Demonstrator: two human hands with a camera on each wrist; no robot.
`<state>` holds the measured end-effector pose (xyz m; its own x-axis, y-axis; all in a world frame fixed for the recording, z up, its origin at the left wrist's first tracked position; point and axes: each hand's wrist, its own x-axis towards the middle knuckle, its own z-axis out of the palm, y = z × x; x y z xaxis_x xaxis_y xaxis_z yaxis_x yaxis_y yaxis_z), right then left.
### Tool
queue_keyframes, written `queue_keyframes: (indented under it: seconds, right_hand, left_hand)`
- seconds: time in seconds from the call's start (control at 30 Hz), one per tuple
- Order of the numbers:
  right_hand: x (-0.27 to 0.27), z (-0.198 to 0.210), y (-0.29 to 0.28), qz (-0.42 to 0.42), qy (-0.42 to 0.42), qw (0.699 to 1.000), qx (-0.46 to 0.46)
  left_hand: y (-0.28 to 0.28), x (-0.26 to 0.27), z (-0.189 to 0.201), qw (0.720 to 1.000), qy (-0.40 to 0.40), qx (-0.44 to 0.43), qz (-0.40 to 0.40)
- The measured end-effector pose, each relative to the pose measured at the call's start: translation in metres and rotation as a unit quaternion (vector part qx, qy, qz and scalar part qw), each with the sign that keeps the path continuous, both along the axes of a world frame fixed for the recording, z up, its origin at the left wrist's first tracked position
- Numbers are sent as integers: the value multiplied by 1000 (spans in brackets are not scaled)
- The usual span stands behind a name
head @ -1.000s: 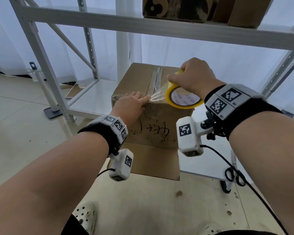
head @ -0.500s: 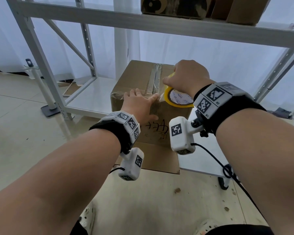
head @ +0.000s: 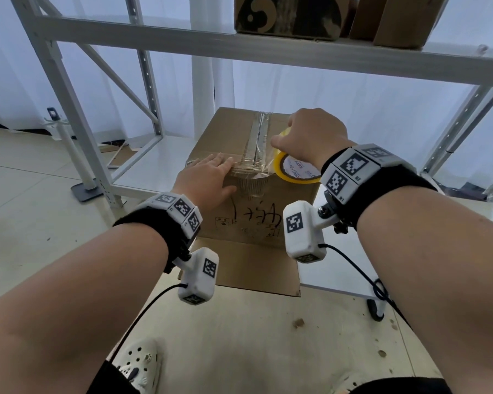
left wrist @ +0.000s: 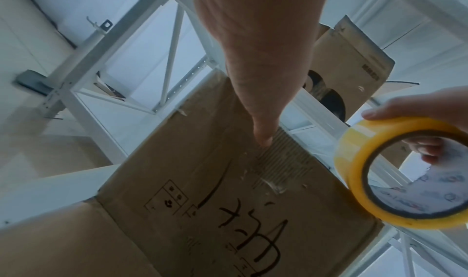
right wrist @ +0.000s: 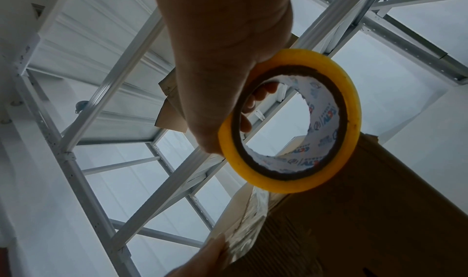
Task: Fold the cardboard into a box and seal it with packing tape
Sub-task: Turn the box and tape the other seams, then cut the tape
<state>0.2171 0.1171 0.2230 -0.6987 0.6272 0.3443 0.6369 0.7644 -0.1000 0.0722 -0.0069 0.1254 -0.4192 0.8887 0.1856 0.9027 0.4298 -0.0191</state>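
Note:
A brown cardboard box [head: 225, 137] stands on the low shelf, its top seam covered by clear tape [head: 258, 137]. Black handwriting marks its near side [left wrist: 253, 231], and a bottom flap [head: 248, 268] hangs toward me. My left hand [head: 208, 180] lies flat on the box's near top edge, fingers straight, pressing the tape end; its thumb [left wrist: 260, 133] rests on the near side. My right hand [head: 310, 135] grips a yellow tape roll [head: 293, 173] at the right of the seam, fingers through its core [right wrist: 253, 109]. A short clear strip [right wrist: 250, 217] runs from roll to box.
A white metal shelving frame [head: 77, 115] surrounds the box, with an upper shelf beam [head: 268, 49] carrying other cardboard boxes [head: 288, 15]. A wooden board [head: 268, 336] lies below me. My white shoes [head: 138, 362] show at the bottom. A stand base [head: 86, 190] sits left.
My right hand has brought the roll down toward the box's top right of the seam, shortening the stretched strip. My left hand has slid a little left along the near edge.

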Motion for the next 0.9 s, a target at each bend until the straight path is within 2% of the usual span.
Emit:
queue_keyframes:
  seconds: [0.13,0.23,0.3,0.37,0.47,0.57,0.67,0.83,0.9]
  right_hand:
    - [2,-1,4,6,3,1000,-13]
    - [3,-1,5,12,25,998,-51]
    - [4,-2,7,30,42,997,-55]
    - [8,-4,11,51,94,992,-69]
    - [19,-13,22,43,189,969,-151]
    - [23,-22,27,30,234,952,-194]
    - [21,-17,24,21,215,962,-168]
    - [29,5,30,-26,102,992,-65]
    - [34,3,32,-48,74,994,-62]
  left_hand:
    - [2,9,-1,1000,10,22,0]
    - [14,22,1,997,2,32,-65]
    - [22,27,0,996,-14,38,-79]
    - [26,29,-2,996,-25,58,-66]
    - [27,29,-4,996,-25,60,-61]
    - [26,30,-3,996,-26,54,-63]
    - [26,30,-3,996,-26,60,-61]
    - [22,28,-2,995,-40,70,-59]
    - [21,30,-1,995,-44,70,-58]
